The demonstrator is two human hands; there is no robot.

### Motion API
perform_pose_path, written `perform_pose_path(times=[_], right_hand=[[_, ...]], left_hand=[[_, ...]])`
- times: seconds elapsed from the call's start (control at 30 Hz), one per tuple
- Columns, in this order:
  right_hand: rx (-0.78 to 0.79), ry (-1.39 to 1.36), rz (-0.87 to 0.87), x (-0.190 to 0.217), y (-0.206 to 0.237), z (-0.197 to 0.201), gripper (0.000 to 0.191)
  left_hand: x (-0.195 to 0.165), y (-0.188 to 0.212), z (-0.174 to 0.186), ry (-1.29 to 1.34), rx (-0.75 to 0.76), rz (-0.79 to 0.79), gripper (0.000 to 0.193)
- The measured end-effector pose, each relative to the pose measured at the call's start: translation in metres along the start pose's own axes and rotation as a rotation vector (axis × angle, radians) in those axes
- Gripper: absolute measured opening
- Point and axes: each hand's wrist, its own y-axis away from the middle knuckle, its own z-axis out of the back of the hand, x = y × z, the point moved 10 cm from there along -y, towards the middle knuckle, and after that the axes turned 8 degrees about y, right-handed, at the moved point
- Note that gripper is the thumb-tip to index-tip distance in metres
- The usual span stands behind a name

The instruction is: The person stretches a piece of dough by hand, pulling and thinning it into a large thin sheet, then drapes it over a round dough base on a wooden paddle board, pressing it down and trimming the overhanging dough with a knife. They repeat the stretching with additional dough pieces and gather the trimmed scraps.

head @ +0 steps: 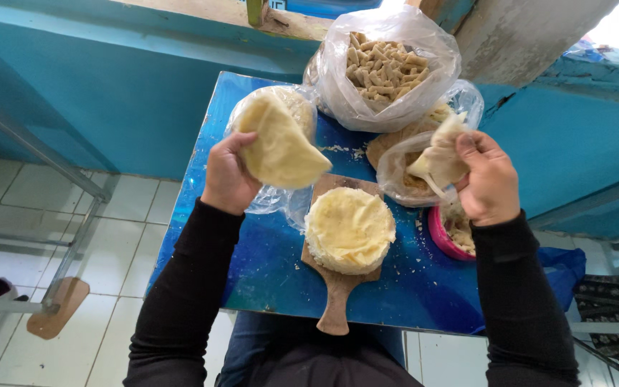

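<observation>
My left hand (227, 174) holds up a thin, pale yellow round wrapper sheet (281, 147), bent and drooping to the right, above a clear bag of wrappers (302, 107). My right hand (488, 178) grips a smaller folded piece of wrapper (440, 159) over an open clear bag (395, 179). Between the hands, a round stack of wrappers (350, 229) rests on a wooden paddle board (334, 308) on the blue table (252, 265).
A large clear bag of rolled pieces (385, 68) sits at the table's back. A pink bowl (440, 240) with scraps stands under my right wrist. Blue walls surround the table; white tiled floor and a metal-legged stool (55, 308) lie to the left.
</observation>
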Motion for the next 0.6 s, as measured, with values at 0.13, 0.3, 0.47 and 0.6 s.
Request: perform_pose_path(times=[0.13, 0.3, 0.47, 0.6], right_hand=[[0.204, 0.509, 0.274, 0.002, 0.035, -0.073, 0.014], [0.508, 1.042, 0.57, -0.025, 0.114, -0.164, 0.034], [0.423, 1.123, 0.575, -0.019, 0.123, -0.165, 0.037], [0.501, 1.135, 0.518, -0.025, 0.132, -0.165, 0.042]], left_hand=[[-0.003, -0.005, 0.008, -0.01, -0.019, -0.077, 0.041], [0.007, -0.006, 0.015, -0.05, -0.042, -0.073, 0.04], [0.011, -0.006, 0.011, -0.066, -0.02, -0.082, 0.039], [0.015, -0.004, 0.003, -0.074, 0.031, -0.067, 0.042]])
